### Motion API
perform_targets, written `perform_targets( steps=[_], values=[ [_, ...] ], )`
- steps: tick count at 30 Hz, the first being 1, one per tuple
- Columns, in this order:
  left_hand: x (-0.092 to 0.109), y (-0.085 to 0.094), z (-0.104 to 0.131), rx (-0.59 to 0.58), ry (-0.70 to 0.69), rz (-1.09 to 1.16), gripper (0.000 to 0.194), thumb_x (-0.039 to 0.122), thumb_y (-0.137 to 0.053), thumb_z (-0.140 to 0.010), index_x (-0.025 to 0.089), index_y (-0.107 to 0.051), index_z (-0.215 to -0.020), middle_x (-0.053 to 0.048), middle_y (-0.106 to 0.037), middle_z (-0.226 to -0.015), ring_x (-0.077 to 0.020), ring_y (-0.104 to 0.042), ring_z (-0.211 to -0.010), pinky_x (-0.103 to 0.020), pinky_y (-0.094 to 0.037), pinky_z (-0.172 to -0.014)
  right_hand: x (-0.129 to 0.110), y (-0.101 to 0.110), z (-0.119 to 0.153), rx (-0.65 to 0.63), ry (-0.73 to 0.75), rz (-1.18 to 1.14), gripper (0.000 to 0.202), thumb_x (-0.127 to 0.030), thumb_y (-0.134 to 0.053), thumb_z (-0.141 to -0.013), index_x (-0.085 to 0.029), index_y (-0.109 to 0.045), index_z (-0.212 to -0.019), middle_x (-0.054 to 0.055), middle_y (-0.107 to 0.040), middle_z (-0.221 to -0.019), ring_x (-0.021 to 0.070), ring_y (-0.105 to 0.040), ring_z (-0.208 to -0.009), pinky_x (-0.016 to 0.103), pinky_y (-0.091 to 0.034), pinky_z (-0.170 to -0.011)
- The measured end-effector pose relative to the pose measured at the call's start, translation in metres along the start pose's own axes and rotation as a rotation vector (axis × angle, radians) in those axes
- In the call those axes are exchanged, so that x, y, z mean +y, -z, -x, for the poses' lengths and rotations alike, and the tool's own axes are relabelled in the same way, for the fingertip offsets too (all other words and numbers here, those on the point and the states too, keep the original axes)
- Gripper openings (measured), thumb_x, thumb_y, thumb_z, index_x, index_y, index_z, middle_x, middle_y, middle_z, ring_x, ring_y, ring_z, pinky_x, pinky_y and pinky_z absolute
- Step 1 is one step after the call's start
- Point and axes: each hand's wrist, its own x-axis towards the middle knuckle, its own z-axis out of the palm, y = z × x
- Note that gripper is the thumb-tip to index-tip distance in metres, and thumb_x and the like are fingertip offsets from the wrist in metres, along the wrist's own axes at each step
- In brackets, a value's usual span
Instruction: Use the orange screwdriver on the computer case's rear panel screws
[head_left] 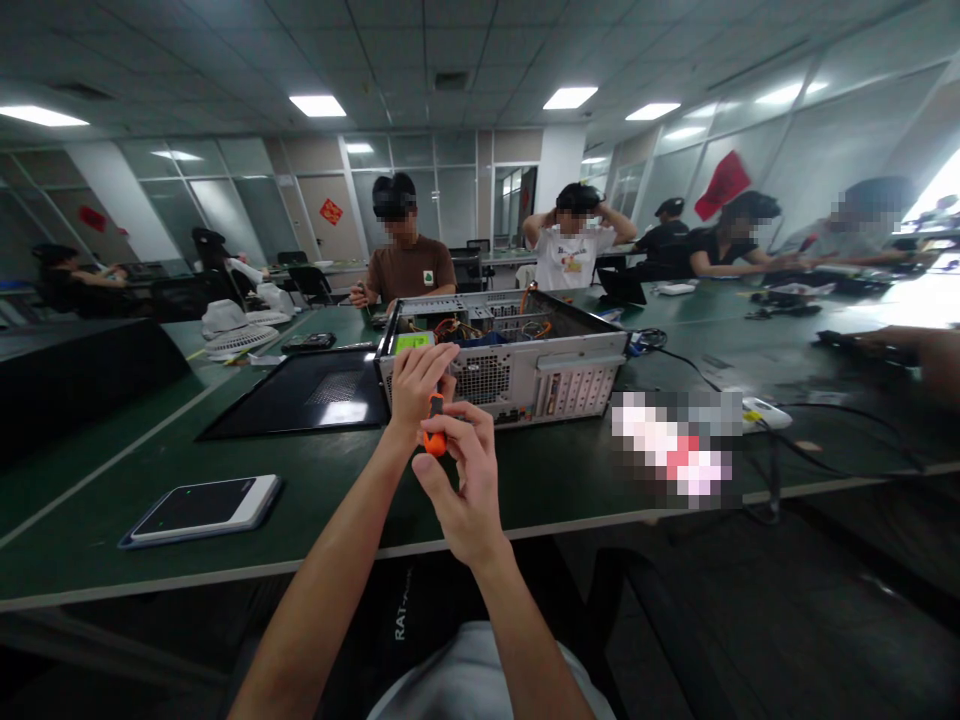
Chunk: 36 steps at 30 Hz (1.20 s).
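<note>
My right hand (466, 475) grips a screwdriver (435, 437) by its orange and black handle, with thumb and fingers around it. The screwdriver points away from me, toward the back panel of a computer case (574, 390); its tip is hidden. My left hand (421, 385) is at the panel's left part, just beyond the handle, its fingers stretched out together against the case. Whether its thumb touches the screwdriver I cannot tell. The case lies on its side with its top uncovered, showing wires and a bright green label (412, 342) inside.
A black side panel (300, 400) lies left of the case. Nearer me is a white-edged phone-like device (206, 505). Cables and a white power strip (765, 413) lie to the right on the green table (337, 480). Several people sit around, two of them across the table.
</note>
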Motion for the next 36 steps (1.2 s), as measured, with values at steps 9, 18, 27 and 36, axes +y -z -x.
perform_targets(
  steps=[9,18,27,36],
  values=[
    [0.003,0.000,-0.002,-0.009,0.038,-0.001,0.043,0.005,-0.048,-0.088,0.022,-0.070,-0.120,-0.006,-0.078,-0.116,-0.0218,-0.070,-0.109,-0.041,-0.044,-0.101,0.003,-0.002,-0.002,0.141,0.051,-0.054,0.027,-0.031,-0.070,-0.093,-0.026,-0.062,-0.119,0.008,-0.062,-0.126,0.0210,-0.063,-0.118,0.038,-0.057,-0.099],
    [-0.002,0.000,-0.001,-0.037,0.033,-0.057,0.044,0.009,-0.048,-0.090,0.023,-0.070,-0.127,-0.006,-0.076,-0.123,-0.0236,-0.069,-0.113,-0.041,-0.044,-0.103,0.000,0.004,-0.002,0.067,0.005,-0.125,0.033,-0.033,-0.064,-0.097,-0.029,-0.058,-0.129,0.008,-0.060,-0.130,0.0192,-0.066,-0.108,0.036,-0.060,-0.090],
    [-0.009,-0.005,0.004,-0.040,0.009,-0.069,0.044,0.011,-0.047,-0.095,0.022,-0.069,-0.132,-0.008,-0.074,-0.127,-0.0238,-0.068,-0.117,-0.042,-0.043,-0.108,0.000,0.008,-0.005,0.089,-0.005,-0.048,0.018,-0.032,-0.074,-0.090,-0.028,-0.074,-0.107,0.007,-0.059,-0.121,0.0220,-0.061,-0.119,0.041,-0.054,-0.106],
    [-0.011,0.007,0.003,-0.036,0.047,-0.056,0.046,0.021,-0.048,-0.102,0.024,-0.057,-0.147,-0.010,-0.065,-0.143,-0.0269,-0.052,-0.142,-0.053,-0.030,-0.124,-0.004,0.014,-0.009,0.121,0.008,-0.044,0.018,-0.034,-0.074,-0.090,-0.028,-0.076,-0.107,0.007,-0.064,-0.115,0.0219,-0.062,-0.115,0.042,-0.054,-0.105]
  ],
)
